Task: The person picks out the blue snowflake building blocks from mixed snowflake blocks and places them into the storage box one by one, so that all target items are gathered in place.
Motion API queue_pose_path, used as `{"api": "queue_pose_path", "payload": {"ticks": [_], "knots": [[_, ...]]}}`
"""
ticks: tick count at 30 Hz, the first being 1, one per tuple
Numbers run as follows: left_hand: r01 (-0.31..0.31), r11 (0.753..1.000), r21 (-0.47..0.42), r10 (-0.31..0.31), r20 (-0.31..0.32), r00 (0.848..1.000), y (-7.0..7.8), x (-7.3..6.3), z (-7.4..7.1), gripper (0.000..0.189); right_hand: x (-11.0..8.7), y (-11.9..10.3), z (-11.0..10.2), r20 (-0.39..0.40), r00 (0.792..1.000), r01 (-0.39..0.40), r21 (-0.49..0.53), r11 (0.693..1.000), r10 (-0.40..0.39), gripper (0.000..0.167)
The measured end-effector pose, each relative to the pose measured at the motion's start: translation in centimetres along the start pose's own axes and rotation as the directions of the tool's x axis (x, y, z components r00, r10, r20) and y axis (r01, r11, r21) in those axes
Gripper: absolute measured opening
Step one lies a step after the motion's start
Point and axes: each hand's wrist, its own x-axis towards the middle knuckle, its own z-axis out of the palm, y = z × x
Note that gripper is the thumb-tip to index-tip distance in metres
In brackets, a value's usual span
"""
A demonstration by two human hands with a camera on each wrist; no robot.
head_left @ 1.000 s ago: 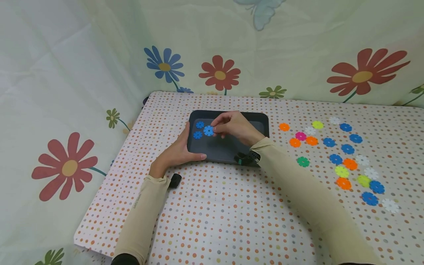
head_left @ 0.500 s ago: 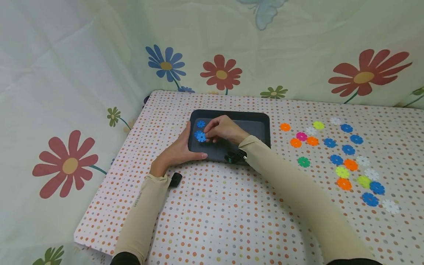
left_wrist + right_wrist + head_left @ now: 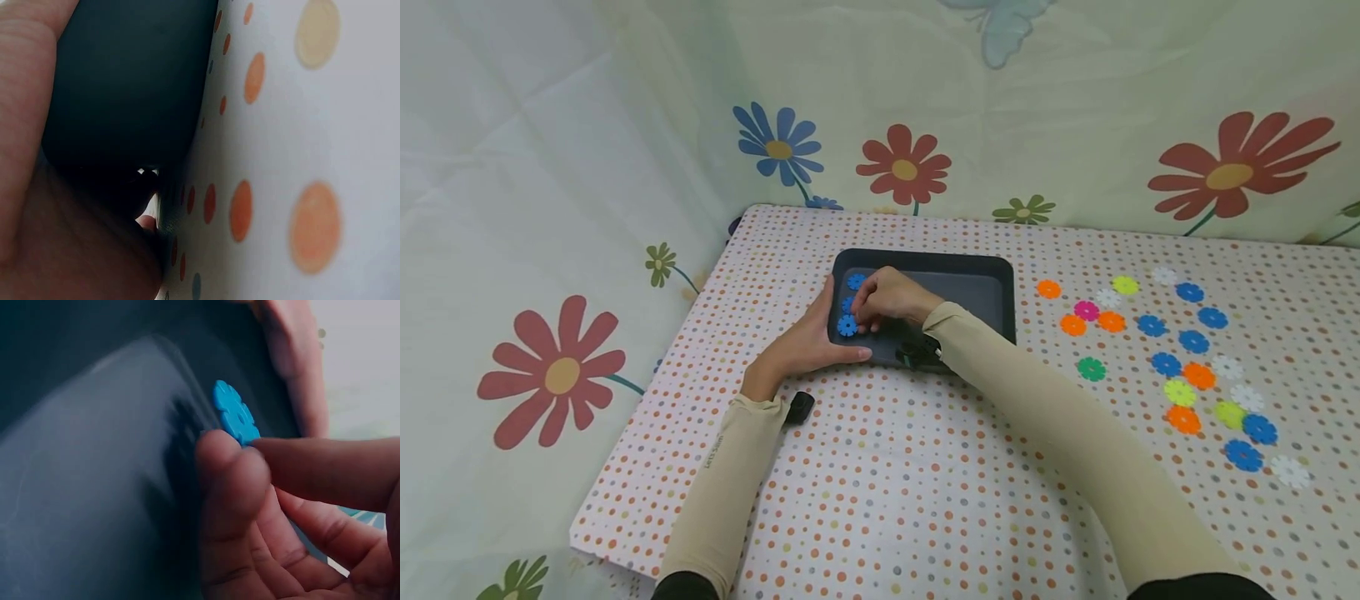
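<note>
A dark grey tray (image 3: 955,292) lies on the dotted table. My left hand (image 3: 805,340) holds its left end, the thumb along the near side and the fingers at the left wall. Over the tray's left part, my right hand (image 3: 895,298) pinches a blue notched plastic disc (image 3: 846,325) between thumb and fingertips. In the right wrist view this disc (image 3: 236,412) stands tilted, partly covered by the fingers. Two more blue discs lie behind it in the tray, the far one (image 3: 856,281) in plain sight and the middle one (image 3: 847,305) partly hidden by my right hand.
Loose discs in several colours lie scattered right of the tray, among them a green one (image 3: 1092,369), a pink one (image 3: 1086,311) and an orange one (image 3: 1049,289). A flower-printed cloth (image 3: 1075,108) hangs behind the table (image 3: 880,483).
My right hand has carried the blue disc left and toward the tray's near side, past the middle disc. My left hand has stayed on the tray.
</note>
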Motion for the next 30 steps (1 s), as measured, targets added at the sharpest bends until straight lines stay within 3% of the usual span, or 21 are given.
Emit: {"api": "queue_pose_path", "payload": {"ticks": [11,22,30], "knots": [[-0.022,1.000,-0.014,0.022,0.001,1.000,0.1,-0.2,0.0,0.142,0.7,0.2,0.3,0.025,0.999,-0.023,-0.026,0.999,0.024,0.008],[-0.023,0.999,-0.025,0.023,0.004,1.000,0.0,-0.1,-0.1,0.142,1.0,-0.6,0.9,0.007,1.000,0.010,-0.241,0.970,-0.008,0.010],[-0.020,1.000,-0.010,0.020,0.002,1.000,0.0,-0.1,-0.1,0.142,0.7,-0.7,0.8,-0.021,1.000,0.011,-0.265,0.964,-0.017,0.011]]}}
